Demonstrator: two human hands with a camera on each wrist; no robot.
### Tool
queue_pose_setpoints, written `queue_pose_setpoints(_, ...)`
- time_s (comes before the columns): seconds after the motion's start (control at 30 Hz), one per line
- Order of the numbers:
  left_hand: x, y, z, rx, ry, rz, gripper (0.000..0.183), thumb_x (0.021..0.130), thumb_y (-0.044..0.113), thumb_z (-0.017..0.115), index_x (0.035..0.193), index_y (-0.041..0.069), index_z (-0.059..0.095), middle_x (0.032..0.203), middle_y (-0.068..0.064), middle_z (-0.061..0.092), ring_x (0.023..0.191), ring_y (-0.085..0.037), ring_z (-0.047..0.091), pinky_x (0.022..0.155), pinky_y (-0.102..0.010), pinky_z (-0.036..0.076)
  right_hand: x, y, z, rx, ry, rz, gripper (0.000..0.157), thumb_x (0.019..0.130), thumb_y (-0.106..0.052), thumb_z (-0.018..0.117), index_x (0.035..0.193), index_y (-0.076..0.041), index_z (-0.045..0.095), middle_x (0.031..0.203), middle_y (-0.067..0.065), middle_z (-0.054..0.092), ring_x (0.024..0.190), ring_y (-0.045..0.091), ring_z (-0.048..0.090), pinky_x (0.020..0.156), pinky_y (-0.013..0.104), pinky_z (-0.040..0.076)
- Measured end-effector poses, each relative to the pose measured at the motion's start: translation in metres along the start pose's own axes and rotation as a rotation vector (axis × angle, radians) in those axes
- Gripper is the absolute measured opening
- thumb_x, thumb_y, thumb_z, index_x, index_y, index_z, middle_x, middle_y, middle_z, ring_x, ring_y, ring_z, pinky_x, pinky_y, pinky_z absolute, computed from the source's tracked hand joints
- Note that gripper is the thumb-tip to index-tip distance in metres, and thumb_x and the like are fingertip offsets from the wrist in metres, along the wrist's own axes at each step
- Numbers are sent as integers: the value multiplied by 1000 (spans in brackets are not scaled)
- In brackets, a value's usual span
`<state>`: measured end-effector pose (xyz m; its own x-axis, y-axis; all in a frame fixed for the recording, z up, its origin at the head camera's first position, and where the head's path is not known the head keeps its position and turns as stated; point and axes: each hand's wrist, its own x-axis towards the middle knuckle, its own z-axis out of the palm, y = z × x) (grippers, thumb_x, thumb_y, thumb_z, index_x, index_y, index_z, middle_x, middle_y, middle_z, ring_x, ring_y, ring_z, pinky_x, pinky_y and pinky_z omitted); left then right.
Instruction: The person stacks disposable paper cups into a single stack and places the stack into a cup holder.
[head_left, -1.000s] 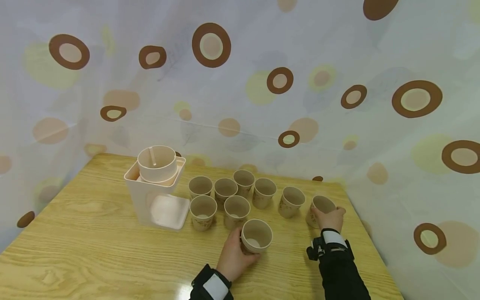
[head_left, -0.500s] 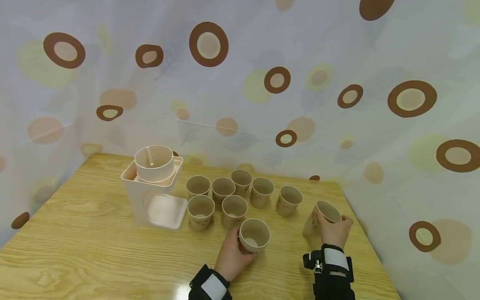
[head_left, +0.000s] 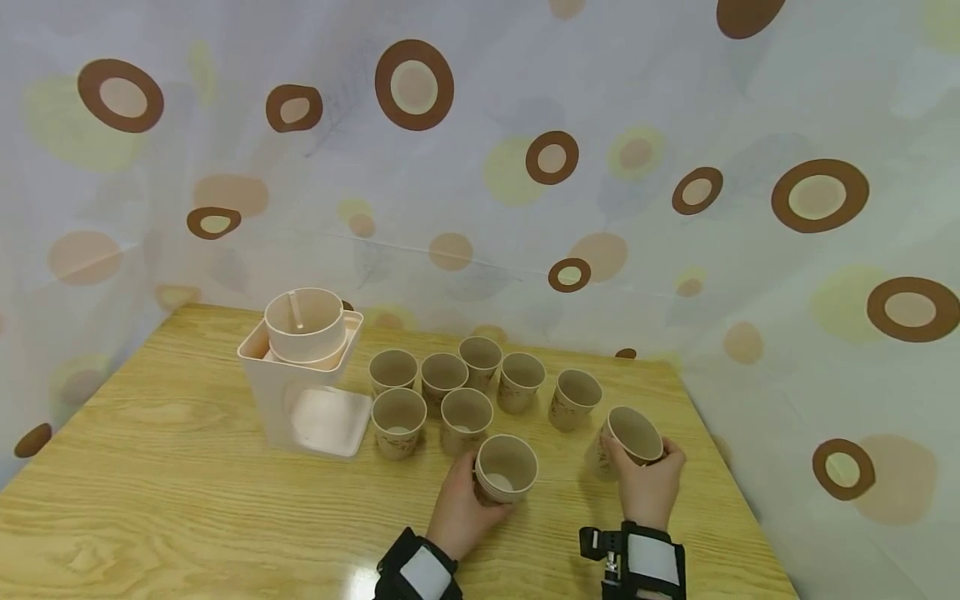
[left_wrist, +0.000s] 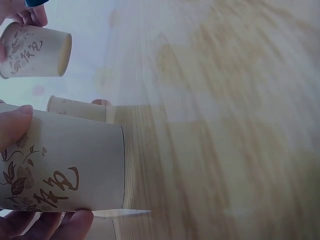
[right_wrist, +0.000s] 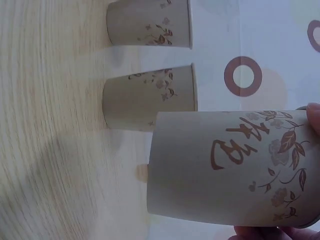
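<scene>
1. wood-grained table (head_left: 225, 483) spreads below us, running from our side to the patterned backdrop.
2. nearest, our left hand (head_left: 461, 515) curls round a front cup (head_left: 507, 468); several close rims suggest to us a nested stack, though we cannot quite tell whether its base touches the table.
3. well apart from it, our right hand (head_left: 651, 492) grips a raised cup (head_left: 633, 433) near the rim, its base off the table. both wrists wear black straps (head_left: 654, 557) with white patches.
4. just beyond, we see seven upright cups (head_left: 467, 423), two nearer and five behind, the rightmost a little apart.
5. to their left stands a pale bin (head_left: 273, 404) with a round container (head_left: 306, 333) in its top; a squarish pale panel (head_left: 333, 421) sits at its side.
6. farthest, a whitish backdrop (head_left: 495, 83) carries brown rings and pale spots.
</scene>
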<state>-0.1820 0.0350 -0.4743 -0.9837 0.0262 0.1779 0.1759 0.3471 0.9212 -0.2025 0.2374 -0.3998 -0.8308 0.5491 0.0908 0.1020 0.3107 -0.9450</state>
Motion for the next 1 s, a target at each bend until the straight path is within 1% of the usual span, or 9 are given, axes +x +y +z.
queue_pose_setpoints(0.23, -1, -2, 1, 13, 10, 1, 73, 63, 12, 83, 123, -7, 47, 119, -24, 56, 108, -37, 54, 91, -53, 48, -10, -6, 6, 17, -36, -31, 80, 81, -15, 69, 136, 11, 19, 136, 37, 32, 124, 46, 37, 104, 61, 33)
queue_pose_setpoints(0.47, 1, -1, 1, 2, 13, 1, 73, 63, 12, 83, 124, -6, 47, 119, -24, 56, 109, -37, 54, 91, -53, 48, -22, -17, 8, 26, -66, -66, 81, 79, -16, 72, 137, 12, 22, 135, 36, 35, 126, 47, 36, 104, 64, 31)
queue_pose_setpoints(0.8, 1, 0, 0, -5, 7, -22, 75, 63, 10, 82, 127, -6, 46, 121, -25, 55, 110, -37, 54, 92, -53, 47, -31, -25, 6, 11, -83, -57, 85, 80, -21, 71, 141, 11, 20, 137, 36, 35, 126, 48, 36, 104, 65, 31)
queue_pose_setpoints(1.0, 1, 0, 1, -1, 9, -22, 75, 63, 10, 82, 127, -6, 46, 121, -25, 55, 110, -37, 54, 92, -53, 47, -37, -32, 7, 25, -82, -98, 84, 80, -20, 72, 141, 10, 22, 136, 35, 36, 125, 47, 38, 103, 64, 33)
